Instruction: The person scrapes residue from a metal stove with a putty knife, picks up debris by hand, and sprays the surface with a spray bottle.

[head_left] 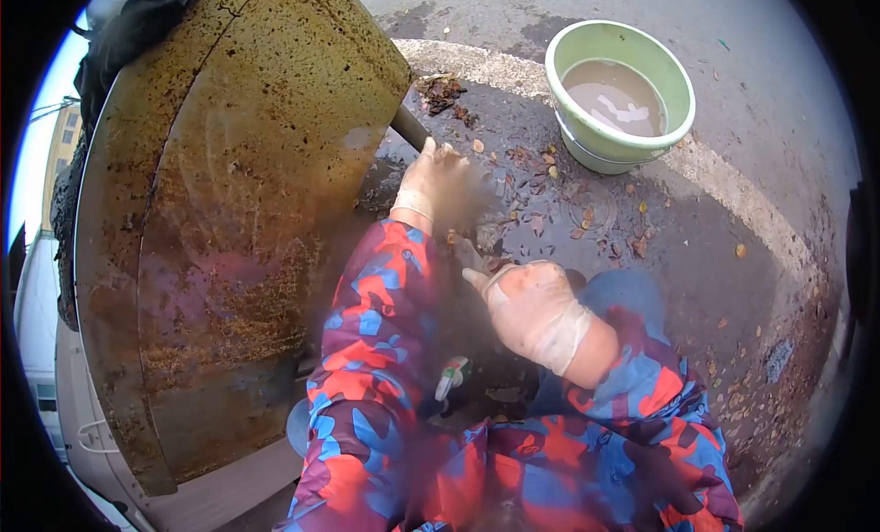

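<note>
Left hand point(438, 179), gloved, fingers curled and closed around a dark handle point(410, 129) at the lower edge of a big rusty, grease-caked metal panel point(229, 220) standing on edge. Right hand point(532, 312), gloved, loosely cupped nearer the body; whether pinching anything, cannot tell. Just below, a small spray bottle point(452, 378). Beyond the left hand, wet ground littered with scraped flakes point(550, 216), then a green basin point(620, 92) of murky water. Some grime off; most of the panel still crusted.

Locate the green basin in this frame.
In the head view, the green basin sits at upper right on the wet pavement, holding murky water, beyond the left hand and clear of both hands, with scattered leaves between.
</note>
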Demonstrator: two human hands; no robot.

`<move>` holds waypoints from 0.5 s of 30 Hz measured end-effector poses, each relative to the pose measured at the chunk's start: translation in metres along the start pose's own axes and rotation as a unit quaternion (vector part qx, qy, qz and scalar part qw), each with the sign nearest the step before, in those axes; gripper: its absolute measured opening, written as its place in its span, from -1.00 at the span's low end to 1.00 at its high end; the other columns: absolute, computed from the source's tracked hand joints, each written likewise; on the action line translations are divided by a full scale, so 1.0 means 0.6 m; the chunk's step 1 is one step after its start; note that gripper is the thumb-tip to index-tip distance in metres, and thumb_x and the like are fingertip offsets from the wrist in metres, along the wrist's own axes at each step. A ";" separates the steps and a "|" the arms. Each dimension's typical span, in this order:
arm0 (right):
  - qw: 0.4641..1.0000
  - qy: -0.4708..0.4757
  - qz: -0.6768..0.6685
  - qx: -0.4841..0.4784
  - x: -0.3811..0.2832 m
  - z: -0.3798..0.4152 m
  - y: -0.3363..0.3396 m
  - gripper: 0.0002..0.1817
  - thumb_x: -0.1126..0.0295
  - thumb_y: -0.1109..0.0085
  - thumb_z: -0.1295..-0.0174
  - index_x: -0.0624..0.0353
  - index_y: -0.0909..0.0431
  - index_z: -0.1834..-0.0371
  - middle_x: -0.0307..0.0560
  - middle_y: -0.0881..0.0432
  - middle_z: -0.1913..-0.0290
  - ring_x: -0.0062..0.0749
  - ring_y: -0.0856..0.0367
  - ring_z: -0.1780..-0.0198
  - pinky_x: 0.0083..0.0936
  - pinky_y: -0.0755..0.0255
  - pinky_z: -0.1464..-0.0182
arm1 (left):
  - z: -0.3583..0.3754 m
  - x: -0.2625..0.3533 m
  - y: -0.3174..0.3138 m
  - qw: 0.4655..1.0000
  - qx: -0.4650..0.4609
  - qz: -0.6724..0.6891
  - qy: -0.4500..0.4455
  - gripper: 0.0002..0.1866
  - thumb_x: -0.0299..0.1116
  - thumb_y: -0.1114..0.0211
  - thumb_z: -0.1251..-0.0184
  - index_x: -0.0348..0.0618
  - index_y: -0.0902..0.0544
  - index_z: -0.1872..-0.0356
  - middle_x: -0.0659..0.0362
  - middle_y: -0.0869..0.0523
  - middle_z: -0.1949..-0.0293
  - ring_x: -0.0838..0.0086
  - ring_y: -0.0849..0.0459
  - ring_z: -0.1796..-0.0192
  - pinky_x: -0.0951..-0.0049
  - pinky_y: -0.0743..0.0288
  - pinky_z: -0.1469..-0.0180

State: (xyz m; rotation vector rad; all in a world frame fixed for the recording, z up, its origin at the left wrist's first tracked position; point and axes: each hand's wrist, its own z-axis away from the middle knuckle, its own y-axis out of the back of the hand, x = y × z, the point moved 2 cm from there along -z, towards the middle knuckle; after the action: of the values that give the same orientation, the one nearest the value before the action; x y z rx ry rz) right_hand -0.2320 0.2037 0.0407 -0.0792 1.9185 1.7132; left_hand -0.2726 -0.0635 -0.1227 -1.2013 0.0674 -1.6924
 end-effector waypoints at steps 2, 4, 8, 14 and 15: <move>1.000 0.018 -0.005 -0.025 0.000 -0.004 0.005 -0.64 0.25 0.12 -0.28 0.19 -0.60 0.54 0.02 -0.59 0.58 -0.13 -0.59 0.48 -0.25 -0.43 0.41 | -0.016 0.054 -0.094 0.985 0.100 0.139 0.022 -0.28 -0.05 -0.01 -0.38 -0.31 0.03 -0.35 -0.09 0.01 -0.37 0.10 -0.07 -0.38 -0.02 -0.23 -0.28; 0.999 0.030 -0.001 -0.036 0.005 0.001 0.005 -0.71 0.30 0.10 -0.25 0.20 -0.60 0.45 -0.03 -0.58 0.57 -0.18 -0.60 0.48 -0.27 -0.42 0.44 | -0.084 0.073 -0.097 0.996 0.000 0.090 -0.021 -0.18 -0.04 0.05 -0.40 -0.20 0.36 -0.38 0.02 0.40 -0.42 0.18 0.28 -0.46 -0.07 -0.02 -0.36; 0.990 0.053 -0.006 -0.132 0.002 -0.002 0.018 -0.64 0.40 0.05 -0.10 0.07 -0.48 -0.01 -0.11 -0.58 0.51 -0.20 -0.61 0.42 -0.28 -0.44 0.45 | -0.149 0.076 -0.088 0.992 0.026 0.088 -0.083 -0.39 -0.19 0.04 -0.41 -0.28 0.00 -0.34 0.02 0.00 -0.35 0.11 0.04 -0.41 -0.08 -0.11 -0.32; 0.988 0.104 -0.035 -0.111 -0.001 0.001 0.009 -0.71 0.32 0.15 -0.27 0.19 -0.60 0.36 -0.07 -0.59 0.57 -0.19 -0.62 0.46 -0.30 -0.42 0.45 | -0.095 0.045 -0.081 0.999 -0.006 0.002 -0.042 -0.54 -0.25 0.03 -0.41 -0.30 -0.23 -0.23 -0.04 -0.31 -0.18 0.04 -0.28 -0.27 -0.06 -0.27 -0.24; 0.989 0.101 -0.045 -0.096 0.002 0.000 0.006 -0.70 0.30 0.16 -0.28 0.19 -0.60 0.36 -0.06 -0.59 0.57 -0.16 -0.61 0.46 -0.28 -0.42 0.45 | -0.074 0.033 -0.082 0.999 -0.035 -0.019 -0.002 -0.57 -0.24 0.04 -0.42 -0.30 -0.28 -0.18 -0.05 -0.36 -0.14 0.04 -0.35 -0.22 -0.02 -0.32 -0.20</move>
State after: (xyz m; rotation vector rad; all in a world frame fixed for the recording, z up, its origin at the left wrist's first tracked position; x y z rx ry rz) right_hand -0.2346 0.2047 0.0433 -0.4196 1.8529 1.8836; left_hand -0.3381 -0.0751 -0.1049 -1.2660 0.1019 -1.7333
